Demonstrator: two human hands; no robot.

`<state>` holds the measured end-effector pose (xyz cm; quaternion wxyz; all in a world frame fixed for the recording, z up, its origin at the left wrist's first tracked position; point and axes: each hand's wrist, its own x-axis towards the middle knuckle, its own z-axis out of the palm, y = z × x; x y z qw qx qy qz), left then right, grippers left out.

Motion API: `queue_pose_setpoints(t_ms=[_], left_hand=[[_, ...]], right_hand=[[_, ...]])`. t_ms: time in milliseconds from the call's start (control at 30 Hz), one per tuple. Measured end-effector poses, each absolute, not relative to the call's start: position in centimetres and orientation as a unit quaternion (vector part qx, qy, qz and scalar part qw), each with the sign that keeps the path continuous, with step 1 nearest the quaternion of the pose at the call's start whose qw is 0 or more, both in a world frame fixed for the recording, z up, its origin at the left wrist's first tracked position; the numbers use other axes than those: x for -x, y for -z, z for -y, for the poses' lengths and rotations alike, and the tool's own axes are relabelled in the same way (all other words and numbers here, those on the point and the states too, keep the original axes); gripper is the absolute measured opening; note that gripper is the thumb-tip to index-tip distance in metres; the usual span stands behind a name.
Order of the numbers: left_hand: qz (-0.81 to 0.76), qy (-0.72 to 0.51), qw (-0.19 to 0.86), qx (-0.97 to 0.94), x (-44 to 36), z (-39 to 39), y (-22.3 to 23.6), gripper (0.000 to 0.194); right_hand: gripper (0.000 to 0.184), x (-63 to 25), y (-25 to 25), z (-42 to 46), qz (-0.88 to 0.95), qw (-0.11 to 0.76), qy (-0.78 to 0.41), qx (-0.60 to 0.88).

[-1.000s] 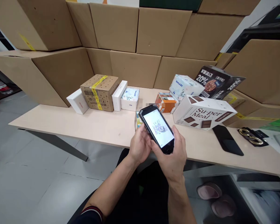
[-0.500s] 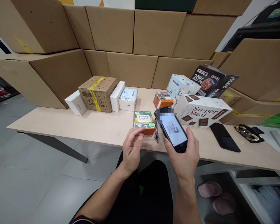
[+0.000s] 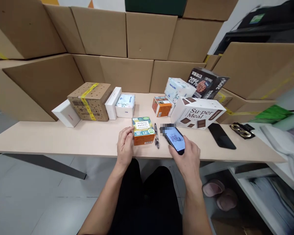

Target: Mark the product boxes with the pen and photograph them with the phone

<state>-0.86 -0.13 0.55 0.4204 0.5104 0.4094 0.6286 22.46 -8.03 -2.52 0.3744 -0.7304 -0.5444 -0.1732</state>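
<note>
My right hand (image 3: 188, 157) grips a black smartphone (image 3: 175, 139) with a lit screen, held low over the front edge of the pale wooden table (image 3: 63, 138). My left hand (image 3: 124, 147) rests at the table edge with its fingers against the left side of a small orange and green box (image 3: 143, 131). A black pen (image 3: 156, 135) lies on the table between that box and the phone.
Behind stand a taped cardboard box (image 3: 89, 101), white boxes (image 3: 66, 113), tissue packs (image 3: 178, 88), a small orange carton (image 3: 162, 106) and a white Super Meal box (image 3: 196, 113). A black flat device (image 3: 221, 135) and scissors (image 3: 242, 130) lie at the right. Large cartons (image 3: 127, 39) wall the back.
My left hand left the phone and went to the small orange and green box. My right hand lowered the phone toward the table edge. The view shifted rightward.
</note>
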Motion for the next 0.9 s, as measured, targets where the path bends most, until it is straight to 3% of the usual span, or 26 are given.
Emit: queue_pose_setpoints(t_ms=[100, 200, 300, 400, 500, 733, 900], left_hand=[[-0.405, -0.616, 0.401, -0.544, 0.9, 0.2, -0.2, 0.039], [-0.403, -0.614, 0.39, -0.555, 0.9, 0.3, -0.1, 0.043], [-0.399, -0.616, 0.394, -0.553, 1.1, 0.4, -0.1, 0.046], [-0.396, -0.622, 0.404, -0.541, 1.4, 0.3, 0.0, 0.049], [-0.388, -0.631, 0.419, -0.525, 1.6, 0.2, 0.1, 0.051], [-0.36, -0.673, 0.445, -0.468, 1.5, 0.3, 0.0, 0.046], [-0.368, -0.668, 0.428, -0.485, 1.5, 0.4, 0.2, 0.045]], right_hand=[[0.065, -20.5, 0.6, 7.8, 0.562, 0.35, 0.168, 0.731], [0.071, -16.6, -2.2, 7.0, 0.611, 0.389, 0.13, 0.677], [0.081, -12.1, -4.6, 5.6, 0.66, 0.365, 0.088, 0.651], [0.072, -9.3, -5.2, 4.1, 0.648, 0.321, 0.069, 0.687], [0.062, -9.1, -4.6, 3.0, 0.63, 0.33, 0.059, 0.7], [0.054, -18.0, -8.0, 4.2, 0.617, 0.514, 0.043, 0.595], [0.054, -29.1, -14.5, 4.0, 0.58, 0.531, 0.148, 0.601]])
